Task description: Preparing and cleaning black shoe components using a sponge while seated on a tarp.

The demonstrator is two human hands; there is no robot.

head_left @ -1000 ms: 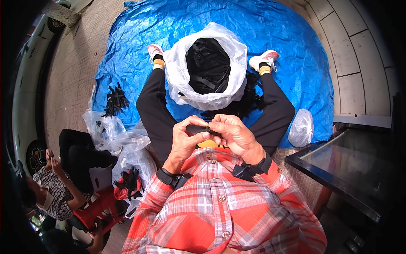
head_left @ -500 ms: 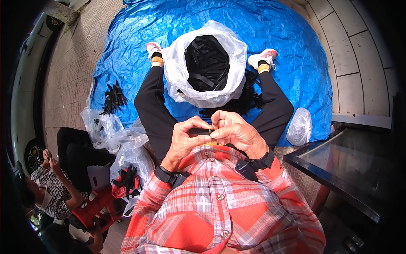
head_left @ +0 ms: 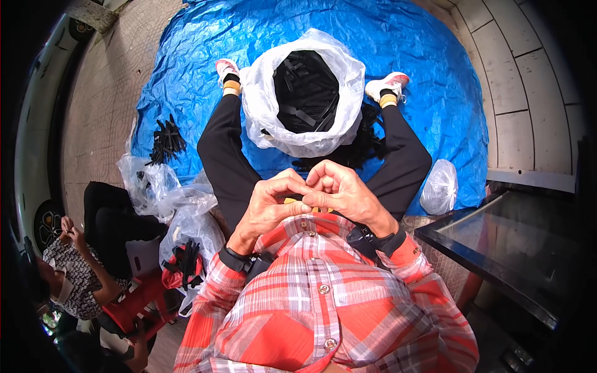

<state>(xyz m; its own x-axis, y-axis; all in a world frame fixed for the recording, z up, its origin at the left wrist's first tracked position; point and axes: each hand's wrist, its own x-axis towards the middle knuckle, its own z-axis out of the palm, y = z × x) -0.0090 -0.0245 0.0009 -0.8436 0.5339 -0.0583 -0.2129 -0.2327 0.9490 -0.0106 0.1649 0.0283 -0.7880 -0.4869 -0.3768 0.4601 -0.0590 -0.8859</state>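
Observation:
My left hand (head_left: 272, 202) and my right hand (head_left: 349, 196) meet in front of my lap, thumbs and fingers pinched together at the tips. Whatever sits between the fingertips is hidden or too small to name. Just beyond them, between my outstretched legs, stands a white plastic bag (head_left: 258, 112), its mouth wide and rolled back. It is full of flat black strips (head_left: 306, 93). More black strips (head_left: 364, 146) lie loose on the blue tarp (head_left: 429, 74) beside the bag, toward my right leg.
A small pile of black strips (head_left: 166, 140) lies at the tarp's left. Clear plastic bags (head_left: 186, 214) stand nearer me, and a tied bag (head_left: 440, 188) sits at right. A dark glass-topped table (head_left: 497, 242) flanks my right. Another person (head_left: 84, 267) sits at left near a red stool (head_left: 140, 304).
My fingers have shifted and closed in, and the black strip that showed in my left hand is now out of sight. Both hands stay in nearly the same place.

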